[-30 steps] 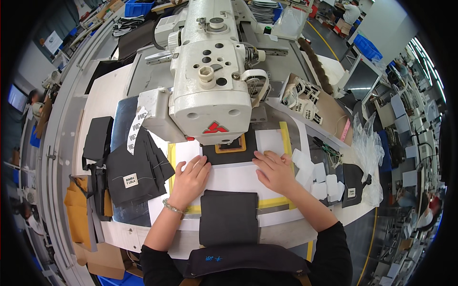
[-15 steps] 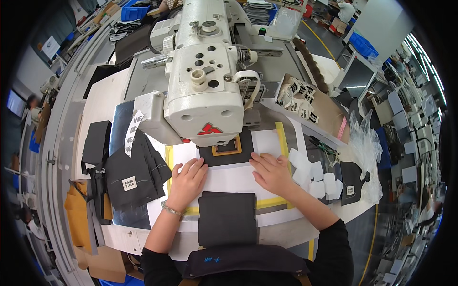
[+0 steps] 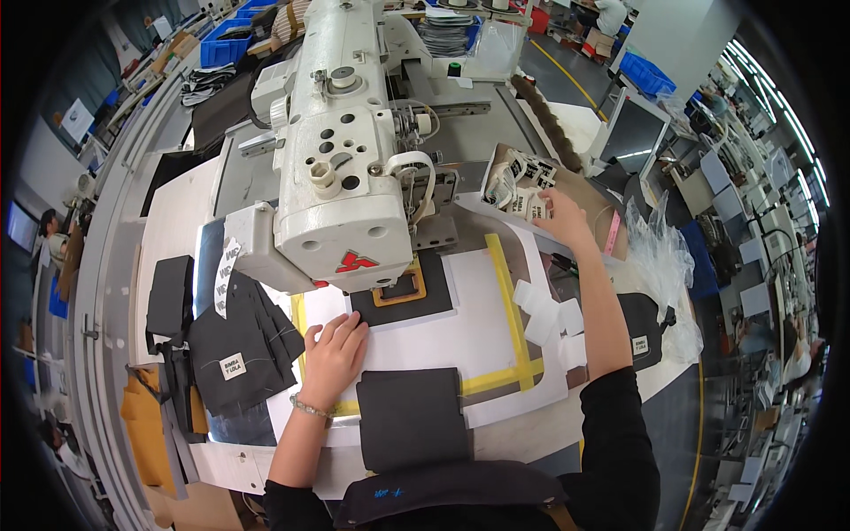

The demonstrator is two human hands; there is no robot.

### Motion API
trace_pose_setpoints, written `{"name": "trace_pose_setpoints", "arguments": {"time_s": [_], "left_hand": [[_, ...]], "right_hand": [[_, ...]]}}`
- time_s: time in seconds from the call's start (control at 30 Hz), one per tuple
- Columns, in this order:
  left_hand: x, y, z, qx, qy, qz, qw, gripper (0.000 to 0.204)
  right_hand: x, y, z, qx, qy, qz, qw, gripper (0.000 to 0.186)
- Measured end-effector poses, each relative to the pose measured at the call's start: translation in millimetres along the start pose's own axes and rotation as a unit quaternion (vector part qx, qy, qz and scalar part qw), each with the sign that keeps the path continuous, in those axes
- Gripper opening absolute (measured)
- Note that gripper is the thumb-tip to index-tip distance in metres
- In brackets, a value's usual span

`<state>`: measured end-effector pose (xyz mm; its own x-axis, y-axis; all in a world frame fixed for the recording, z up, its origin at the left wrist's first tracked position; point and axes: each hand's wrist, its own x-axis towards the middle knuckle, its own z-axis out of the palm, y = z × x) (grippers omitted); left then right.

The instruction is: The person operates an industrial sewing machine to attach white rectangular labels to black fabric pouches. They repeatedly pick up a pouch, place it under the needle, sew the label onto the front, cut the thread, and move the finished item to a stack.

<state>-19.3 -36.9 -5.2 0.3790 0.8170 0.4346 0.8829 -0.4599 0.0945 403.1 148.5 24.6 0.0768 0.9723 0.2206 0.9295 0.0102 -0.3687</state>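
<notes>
My left hand (image 3: 335, 358) lies open, its fingertips at the left edge of a dark fabric panel (image 3: 431, 283) on the white work plate (image 3: 434, 345). An orange-brown rectangular frame (image 3: 400, 289) rests on that panel, beneath the white sewing machine head (image 3: 341, 234), which hides part of it. Off to the right, my right hand (image 3: 565, 221) reaches into a cardboard box (image 3: 589, 192) and touches a heap of printed cream labels (image 3: 522, 181). Its fingers look apart; the thumb side is partly hidden. A stack of dark panels (image 3: 413, 420) lies at the near table edge.
Dark pieces with a sewn label (image 3: 243, 350) are piled at left, beside mustard fabric (image 3: 146, 425). White pads (image 3: 542, 314), another labelled dark piece (image 3: 642, 327) and crumpled clear plastic (image 3: 664, 265) lie at right. Yellow tape (image 3: 509, 310) borders the work plate.
My right hand has left the dark panel's right edge and moved up and right into the label box. The left hand stays at the panel's left edge. The view has shifted slightly.
</notes>
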Motion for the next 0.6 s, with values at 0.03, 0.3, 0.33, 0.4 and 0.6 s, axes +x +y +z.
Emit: {"name": "trace_pose_setpoints", "arguments": {"time_s": [0.03,0.3,0.33,0.4,0.6], "left_hand": [[-1.2,-0.4,-0.6,0.002,-0.002,-0.002,1.000,0.022],[1.4,1.7,-1.9,0.007,0.003,0.008,1.000,0.023],[1.1,1.6,-3.3,0.012,0.003,0.009,1.000,0.023],[3.2,1.0,-3.9,0.000,0.000,0.013,1.000,0.023],[1.6,5.0,-21.1,-0.103,-0.004,0.050,0.993,0.021]], "right_hand": [[2.4,-6.3,-5.6,0.025,-0.045,0.027,0.998,0.039],[0.5,5.6,-6.5,0.053,0.048,-0.013,0.997,0.027],[-2.1,0.5,-13.9,0.024,0.085,-0.034,0.996,0.027],[-7.9,-9.3,-35.7,0.034,0.106,-0.040,0.993,0.027],[-46.7,-68.1,-62.1,0.429,-0.273,-0.079,0.857,0.022]]}}
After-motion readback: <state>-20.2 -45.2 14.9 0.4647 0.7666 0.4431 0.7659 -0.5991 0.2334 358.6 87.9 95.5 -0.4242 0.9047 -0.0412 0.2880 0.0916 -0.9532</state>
